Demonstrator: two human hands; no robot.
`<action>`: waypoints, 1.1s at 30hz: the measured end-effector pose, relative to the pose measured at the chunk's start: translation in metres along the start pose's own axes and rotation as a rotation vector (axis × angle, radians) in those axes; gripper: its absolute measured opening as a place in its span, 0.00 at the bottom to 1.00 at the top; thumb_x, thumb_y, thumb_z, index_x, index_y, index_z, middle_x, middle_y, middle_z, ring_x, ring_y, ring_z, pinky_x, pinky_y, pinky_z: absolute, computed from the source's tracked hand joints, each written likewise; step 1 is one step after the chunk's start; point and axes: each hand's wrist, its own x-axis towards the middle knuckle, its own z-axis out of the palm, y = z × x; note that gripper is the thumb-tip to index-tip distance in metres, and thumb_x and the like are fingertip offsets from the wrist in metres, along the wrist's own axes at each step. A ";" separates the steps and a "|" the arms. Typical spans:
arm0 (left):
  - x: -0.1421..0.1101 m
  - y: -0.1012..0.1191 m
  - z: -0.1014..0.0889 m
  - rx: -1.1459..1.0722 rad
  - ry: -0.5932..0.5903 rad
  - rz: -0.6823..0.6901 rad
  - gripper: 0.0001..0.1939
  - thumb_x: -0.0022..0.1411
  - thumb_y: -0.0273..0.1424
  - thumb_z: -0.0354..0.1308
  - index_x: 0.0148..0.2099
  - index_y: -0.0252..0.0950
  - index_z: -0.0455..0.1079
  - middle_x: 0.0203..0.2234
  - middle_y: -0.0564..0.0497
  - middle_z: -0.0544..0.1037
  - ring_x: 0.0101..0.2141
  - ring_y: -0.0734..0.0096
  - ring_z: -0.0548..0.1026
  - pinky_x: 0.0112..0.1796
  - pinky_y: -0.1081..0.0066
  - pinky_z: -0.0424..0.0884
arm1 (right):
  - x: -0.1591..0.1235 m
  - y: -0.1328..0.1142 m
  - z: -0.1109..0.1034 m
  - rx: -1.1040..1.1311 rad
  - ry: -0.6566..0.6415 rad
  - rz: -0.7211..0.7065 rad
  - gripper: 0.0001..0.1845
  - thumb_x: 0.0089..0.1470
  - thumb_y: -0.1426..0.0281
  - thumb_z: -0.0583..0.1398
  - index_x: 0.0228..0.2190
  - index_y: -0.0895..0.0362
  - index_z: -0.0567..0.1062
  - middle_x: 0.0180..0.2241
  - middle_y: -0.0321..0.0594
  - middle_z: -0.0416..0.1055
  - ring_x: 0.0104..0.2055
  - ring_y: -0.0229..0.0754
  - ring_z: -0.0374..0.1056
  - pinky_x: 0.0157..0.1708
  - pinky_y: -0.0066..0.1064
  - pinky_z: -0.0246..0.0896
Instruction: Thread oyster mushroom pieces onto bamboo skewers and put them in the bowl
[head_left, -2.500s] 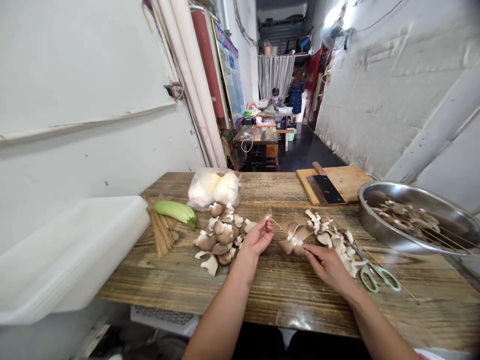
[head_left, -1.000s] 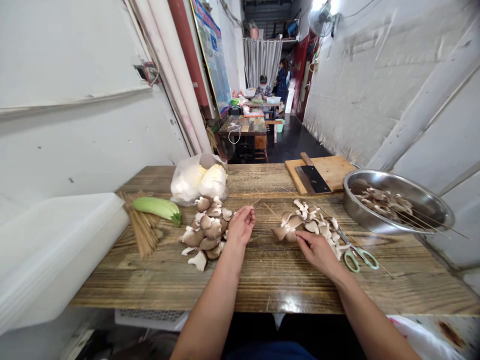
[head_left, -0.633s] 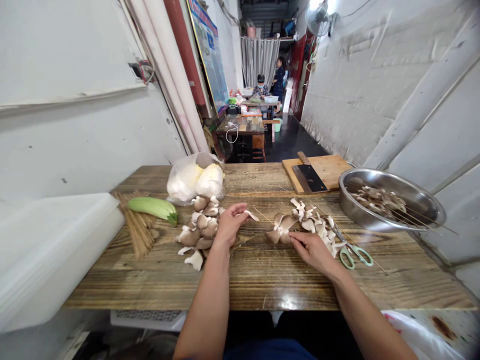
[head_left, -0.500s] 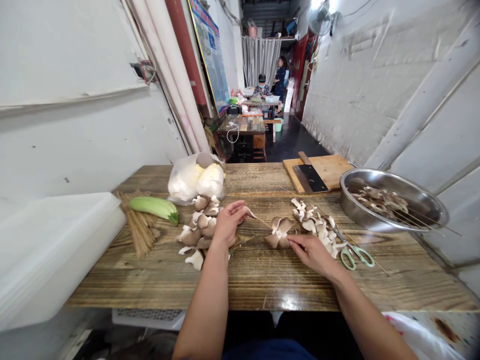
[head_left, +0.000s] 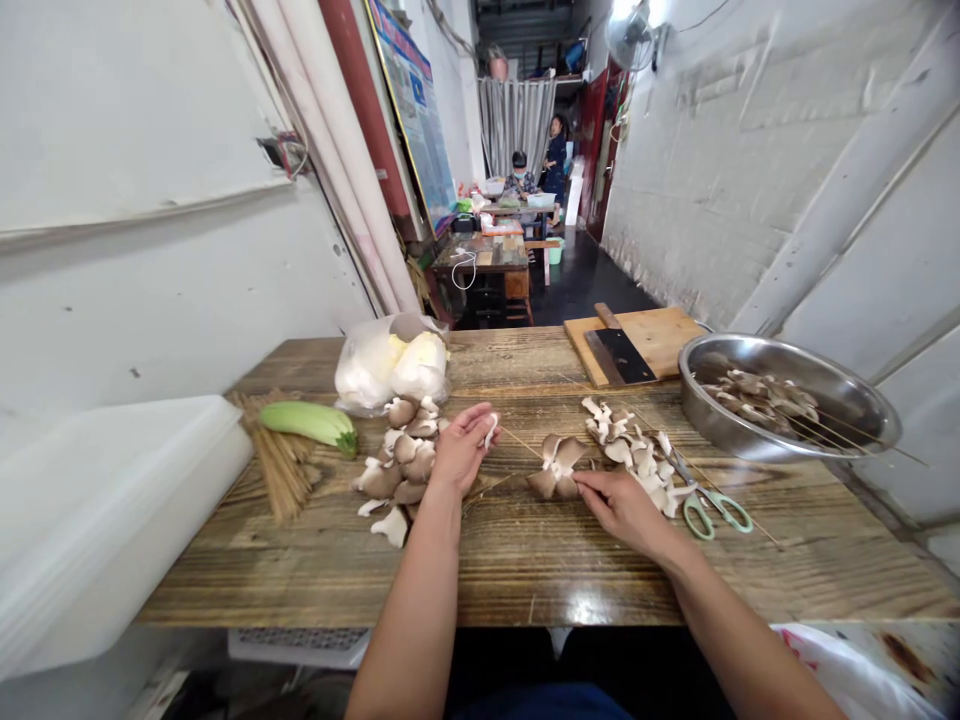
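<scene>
My left hand (head_left: 465,445) is closed in a pinch on a small oyster mushroom piece (head_left: 491,430), held upright close to the thin tip of a bamboo skewer (head_left: 521,440). Several grey-brown oyster mushrooms (head_left: 556,466) are threaded on that skewer. At their right side, my right hand (head_left: 611,497) pinches the threaded mushrooms; its grip on the skewer itself is hidden. Beside my left hand lies a pile of loose oyster mushrooms (head_left: 397,465). To the right of my right hand are pale mushroom pieces (head_left: 641,460) and green-handled scissors (head_left: 712,503).
A steel basin (head_left: 787,395) with skewered mushrooms stands right, near a cutting board (head_left: 664,340) with a cleaver (head_left: 621,355). At left are a green gourd (head_left: 307,422), bundled skewers (head_left: 277,480), a plastic bag (head_left: 367,360) and a white box (head_left: 127,500). Two people are in the background.
The mushroom piece in my left hand has turned from pointing along the skewer to standing upright near its tip. My right hand has stayed in almost the same place.
</scene>
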 end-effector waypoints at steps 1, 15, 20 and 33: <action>0.000 -0.001 0.000 -0.014 -0.013 -0.022 0.16 0.44 0.27 0.66 0.38 0.33 0.70 0.31 0.48 0.77 0.27 0.78 0.73 0.32 0.73 0.70 | 0.000 0.000 0.000 -0.002 -0.001 0.002 0.15 0.57 0.72 0.50 0.39 0.56 0.76 0.33 0.41 0.77 0.32 0.40 0.72 0.33 0.28 0.64; 0.002 0.001 0.002 -0.172 -0.049 -0.167 0.08 0.50 0.19 0.60 0.35 0.29 0.72 0.25 0.48 0.74 0.27 0.78 0.72 0.27 0.80 0.69 | 0.001 -0.003 -0.001 -0.003 0.016 0.017 0.16 0.58 0.72 0.49 0.38 0.57 0.75 0.30 0.41 0.76 0.29 0.41 0.71 0.30 0.28 0.62; 0.003 0.001 0.002 -0.226 -0.024 -0.172 0.06 0.49 0.19 0.60 0.33 0.28 0.71 0.24 0.49 0.73 0.26 0.80 0.71 0.27 0.82 0.69 | 0.001 -0.002 -0.002 0.010 0.016 0.002 0.15 0.58 0.72 0.49 0.38 0.57 0.75 0.30 0.41 0.76 0.29 0.40 0.71 0.30 0.27 0.61; 0.004 -0.001 0.001 -0.233 -0.024 -0.165 0.06 0.47 0.20 0.63 0.31 0.28 0.70 0.24 0.50 0.72 0.25 0.81 0.70 0.24 0.83 0.67 | 0.000 -0.001 0.001 0.020 0.042 0.001 0.15 0.58 0.72 0.50 0.39 0.58 0.75 0.32 0.43 0.76 0.30 0.41 0.71 0.31 0.28 0.62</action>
